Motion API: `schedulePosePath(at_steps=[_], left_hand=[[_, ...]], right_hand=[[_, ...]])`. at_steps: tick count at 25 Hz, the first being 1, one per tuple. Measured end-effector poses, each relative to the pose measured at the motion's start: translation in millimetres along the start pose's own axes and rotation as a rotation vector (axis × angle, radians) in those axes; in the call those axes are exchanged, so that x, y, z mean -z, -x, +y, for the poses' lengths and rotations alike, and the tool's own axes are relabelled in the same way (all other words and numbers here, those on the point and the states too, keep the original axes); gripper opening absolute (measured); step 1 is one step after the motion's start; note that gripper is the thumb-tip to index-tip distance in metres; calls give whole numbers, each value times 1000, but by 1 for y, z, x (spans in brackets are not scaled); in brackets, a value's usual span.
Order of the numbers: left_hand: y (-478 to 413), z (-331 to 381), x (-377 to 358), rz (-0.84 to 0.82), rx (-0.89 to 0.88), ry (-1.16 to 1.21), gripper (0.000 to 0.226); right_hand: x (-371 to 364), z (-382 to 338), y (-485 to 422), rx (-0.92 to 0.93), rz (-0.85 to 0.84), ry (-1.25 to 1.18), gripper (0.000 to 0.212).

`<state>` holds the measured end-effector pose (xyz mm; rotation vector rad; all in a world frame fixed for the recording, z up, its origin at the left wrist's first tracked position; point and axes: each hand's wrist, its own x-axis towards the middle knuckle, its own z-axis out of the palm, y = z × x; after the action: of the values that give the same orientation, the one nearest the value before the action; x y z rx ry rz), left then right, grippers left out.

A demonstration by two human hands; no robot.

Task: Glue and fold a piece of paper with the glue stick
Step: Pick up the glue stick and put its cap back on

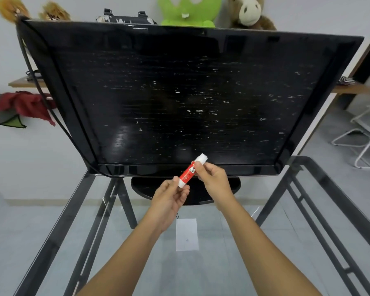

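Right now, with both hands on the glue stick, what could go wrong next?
The paper lies loose on the glass table, neither hand on it, so it may slide under the glue stick. The left hand and right hand hold the stick in front of the TV; a jerky pull could bump its frame.

I see a glass table (229,270) with a black metal frame (58,221); the grey floor shows through its top. Two things are directly on the glass. A small white sheet of paper (186,235) lies flat, nearer to me than the left hand (169,199) and the right hand (212,180), between the two forearms. Beyond the hands stands the black oval foot (143,188) of a television (190,99), and the hands partly hide it.
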<state>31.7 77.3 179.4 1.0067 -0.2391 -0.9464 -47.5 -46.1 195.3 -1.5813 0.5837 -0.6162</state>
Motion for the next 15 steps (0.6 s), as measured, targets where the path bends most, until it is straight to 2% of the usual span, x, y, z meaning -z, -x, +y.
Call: schedulePosePath(at_steps=[3, 8, 12, 15], left_hand=[[-1, 1, -1, -34, -75, -109, 20], [-5, 0, -1, -60, -145, -212, 23], [-7, -2, 2, -35, -250, -481, 21], [-9, -1, 1, -42, -244, -473, 19]], right_hand=[[2, 1, 0, -1, 44, 0, 25], [6, 0, 3, 0, 48, -11, 20], [8, 1, 4, -1, 64, -22, 17], [9, 1, 4, -14, 72, -29, 17]])
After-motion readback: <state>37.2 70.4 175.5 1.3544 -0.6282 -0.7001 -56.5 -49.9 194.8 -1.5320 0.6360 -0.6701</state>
